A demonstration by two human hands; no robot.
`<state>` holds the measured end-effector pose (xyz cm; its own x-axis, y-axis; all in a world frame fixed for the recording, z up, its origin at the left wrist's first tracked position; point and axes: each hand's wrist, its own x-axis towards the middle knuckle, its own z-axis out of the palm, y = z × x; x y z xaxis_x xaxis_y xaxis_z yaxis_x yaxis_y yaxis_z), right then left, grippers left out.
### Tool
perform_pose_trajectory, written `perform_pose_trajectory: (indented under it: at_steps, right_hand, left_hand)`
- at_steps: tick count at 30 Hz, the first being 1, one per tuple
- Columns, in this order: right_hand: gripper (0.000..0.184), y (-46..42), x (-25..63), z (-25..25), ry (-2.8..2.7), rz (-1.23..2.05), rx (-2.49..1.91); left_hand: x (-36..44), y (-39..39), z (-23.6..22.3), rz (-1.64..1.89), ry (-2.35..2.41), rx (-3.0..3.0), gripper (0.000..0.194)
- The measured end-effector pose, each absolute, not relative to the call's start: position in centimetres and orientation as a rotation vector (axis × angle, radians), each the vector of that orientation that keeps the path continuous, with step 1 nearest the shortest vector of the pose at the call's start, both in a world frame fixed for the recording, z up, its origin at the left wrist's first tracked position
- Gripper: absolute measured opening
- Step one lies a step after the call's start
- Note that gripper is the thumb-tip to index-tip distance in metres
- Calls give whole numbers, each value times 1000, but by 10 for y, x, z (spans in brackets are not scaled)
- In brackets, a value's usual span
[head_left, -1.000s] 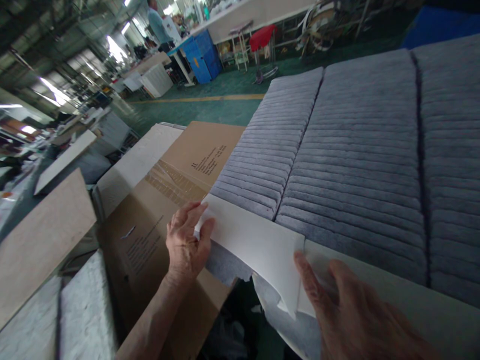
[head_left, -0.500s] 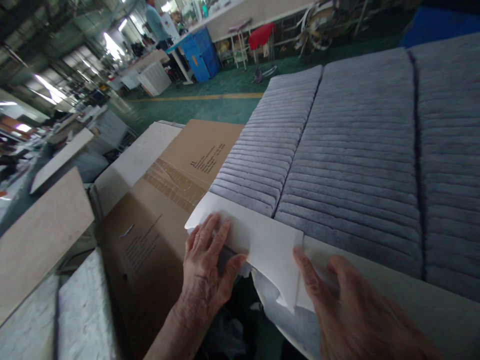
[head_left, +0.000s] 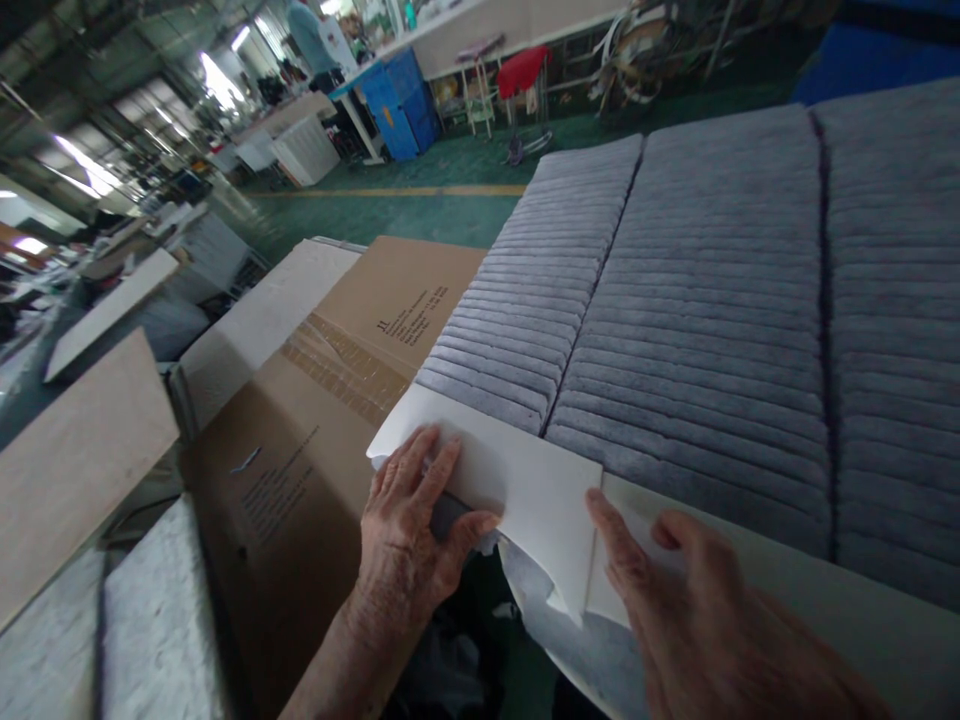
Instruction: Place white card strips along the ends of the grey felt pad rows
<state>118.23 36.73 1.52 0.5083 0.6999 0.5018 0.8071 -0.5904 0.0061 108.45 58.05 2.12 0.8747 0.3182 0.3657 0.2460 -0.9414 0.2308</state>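
Note:
My left hand [head_left: 409, 530] lies palm down on a white sheet [head_left: 517, 470], fingers resting on its near left part and thumb spread along its near edge. My right hand [head_left: 697, 600] is over the right end of this sheet, one digit touching its edge and another bent above a second pale strip [head_left: 795, 545]. The right hand's lower fingers are partly hidden. The white sheet covers the near edge of stacked grey felt-like pads [head_left: 697, 330], set in rows side by side. Its torn or folded corner hangs down at the near right.
A flattened brown cardboard carton [head_left: 322, 400] with printing and tape lies left of the pads. Pale boards [head_left: 82, 470] stand farther left. Across the green floor are a blue box [head_left: 405, 105], a stool with red cloth [head_left: 525, 72] and a person [head_left: 307, 40] at a bench.
The view has shifted slightly, with the scene's left side sliding a little leftward. Both hands and the white sheet keep nearly the same places relative to each other.

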Motion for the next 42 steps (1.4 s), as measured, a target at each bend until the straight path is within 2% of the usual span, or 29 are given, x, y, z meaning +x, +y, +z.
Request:
perform_pose_trajectory:
  at_steps: [5,11,16,25,42]
  right_hand:
    - [39,357,1184,11,-1359,-642,-2453]
    - [48,361,1181,17,-1331,-564,-2538]
    - [32,358,1176,25,-1228,-502,-2471]
    - [37,341,1184,25,-1170,-472,-2421]
    - [32,338,1182,20,-1147,-444,-2339]
  left_hand:
    - [1086,580,19,596,443,2894,59]
    - [1088,576,23,551,476,2967,54]
    - [1089,574,27,491,502,3010,54]
    - [1087,573,31,391,550,3002,64]
    - [1086,575,31,367,557,2977,59]
